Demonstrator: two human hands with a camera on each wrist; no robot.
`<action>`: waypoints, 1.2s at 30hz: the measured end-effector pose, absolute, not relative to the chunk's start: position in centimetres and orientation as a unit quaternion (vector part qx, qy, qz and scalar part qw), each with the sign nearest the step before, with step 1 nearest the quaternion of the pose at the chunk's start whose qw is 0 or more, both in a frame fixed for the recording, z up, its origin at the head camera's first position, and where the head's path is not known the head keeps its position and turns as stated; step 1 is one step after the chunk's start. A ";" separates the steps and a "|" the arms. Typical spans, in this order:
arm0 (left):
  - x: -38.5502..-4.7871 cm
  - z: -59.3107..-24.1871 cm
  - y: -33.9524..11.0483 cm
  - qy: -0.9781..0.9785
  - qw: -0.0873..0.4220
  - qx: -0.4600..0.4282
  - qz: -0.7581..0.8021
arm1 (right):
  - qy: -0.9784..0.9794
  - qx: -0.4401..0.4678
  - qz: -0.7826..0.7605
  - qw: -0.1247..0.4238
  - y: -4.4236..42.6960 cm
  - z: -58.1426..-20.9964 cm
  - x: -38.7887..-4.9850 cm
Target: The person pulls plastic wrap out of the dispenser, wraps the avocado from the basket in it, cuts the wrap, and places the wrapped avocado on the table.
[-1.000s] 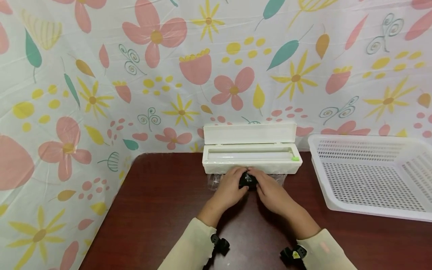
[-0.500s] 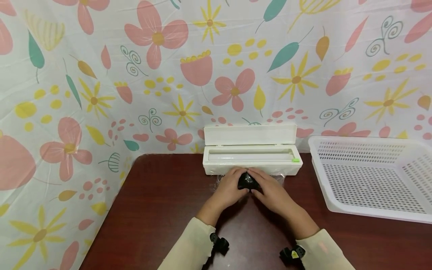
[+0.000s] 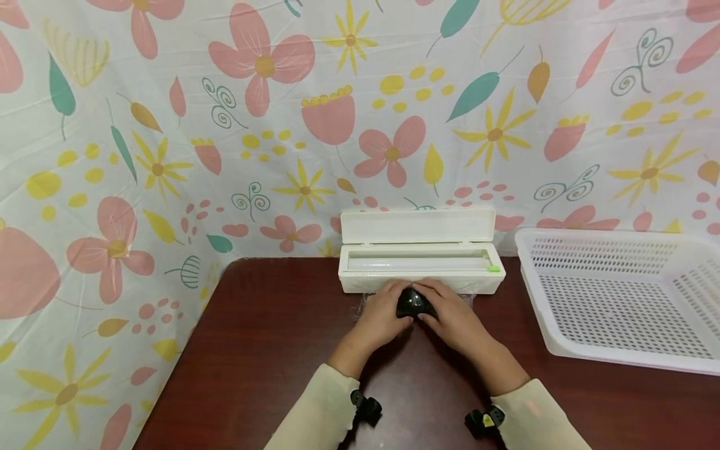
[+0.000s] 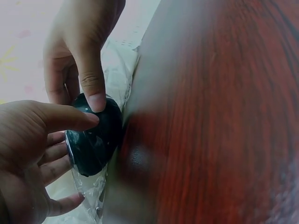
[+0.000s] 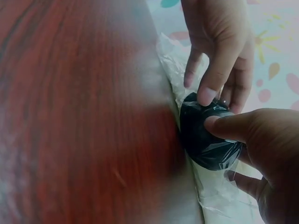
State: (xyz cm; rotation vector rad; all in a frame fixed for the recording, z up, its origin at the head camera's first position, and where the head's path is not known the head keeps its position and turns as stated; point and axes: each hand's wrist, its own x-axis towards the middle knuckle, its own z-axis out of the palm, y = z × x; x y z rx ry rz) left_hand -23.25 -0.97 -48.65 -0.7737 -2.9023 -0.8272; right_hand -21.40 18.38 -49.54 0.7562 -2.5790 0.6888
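Observation:
Both hands grip a glossy, rounded black object (image 3: 413, 302) with clear cling film (image 4: 96, 196) drawn over it. My left hand (image 3: 382, 315) holds its left side, with the thumb on top in the left wrist view. From the right, my right hand (image 3: 452, 319) curls round it, and its thumb (image 5: 226, 127) lies on the film-covered top. The two hands almost meet at the fingertips. Just behind them stands a white cling film dispenser (image 3: 422, 283), its lid (image 3: 418, 226) raised and a film roll (image 3: 416, 263) inside. The object's underside is hidden.
To the right is a white perforated plastic basket (image 3: 579, 349). A green slider (image 3: 493, 269) sits at the dispenser's right end. The dark red-brown wooden table (image 3: 270, 337) meets a flower-printed curtain (image 3: 270, 144) at the back and left.
Both hands keep their grip on the black object and shift only slightly. Less loose film spreads out beside the hands now, and the film looks drawn in closer round the object.

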 end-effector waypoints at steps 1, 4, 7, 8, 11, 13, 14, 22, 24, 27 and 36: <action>-23.2 -48.7 -1.0 -0.932 0.011 -0.248 -0.266 | -0.915 0.265 0.245 0.182 18.3 -49.6 -21.4; -23.2 -48.7 -0.9 -0.931 0.010 -0.248 -0.267 | -0.916 0.262 0.243 0.183 18.3 -49.6 -21.4; -23.2 -48.7 -0.9 -0.930 0.012 -0.251 -0.268 | -0.918 0.260 0.236 0.185 18.3 -49.6 -21.4; -23.2 -48.7 -0.9 -0.929 0.013 -0.252 -0.269 | -0.919 0.259 0.234 0.185 18.3 -49.6 -21.4; -23.2 -48.8 -0.8 -0.926 0.018 -0.254 -0.278 | -0.920 0.258 0.232 0.183 18.5 -49.6 -21.3; -23.2 -48.9 -0.7 -0.925 0.027 -0.254 -0.281 | -0.919 0.258 0.235 0.181 18.6 -49.5 -21.3; -23.2 -48.9 -0.7 -0.926 0.032 -0.253 -0.279 | -0.919 0.258 0.238 0.179 18.6 -49.5 -21.3; -23.0 -49.1 -0.5 -0.934 0.063 -0.243 -0.253 | -0.913 0.259 0.264 0.174 18.9 -49.4 -21.6; -23.0 -49.1 -0.4 -0.935 0.070 -0.244 -0.247 | -0.912 0.255 0.273 0.168 19.0 -49.3 -21.6; -22.8 -49.0 -0.2 -0.939 0.078 -0.242 -0.233 | -0.914 0.244 0.287 0.151 19.1 -49.1 -21.6; -22.3 -48.7 0.0 -0.950 0.120 -0.227 -0.175 | -0.911 0.206 0.345 0.091 19.4 -48.1 -21.3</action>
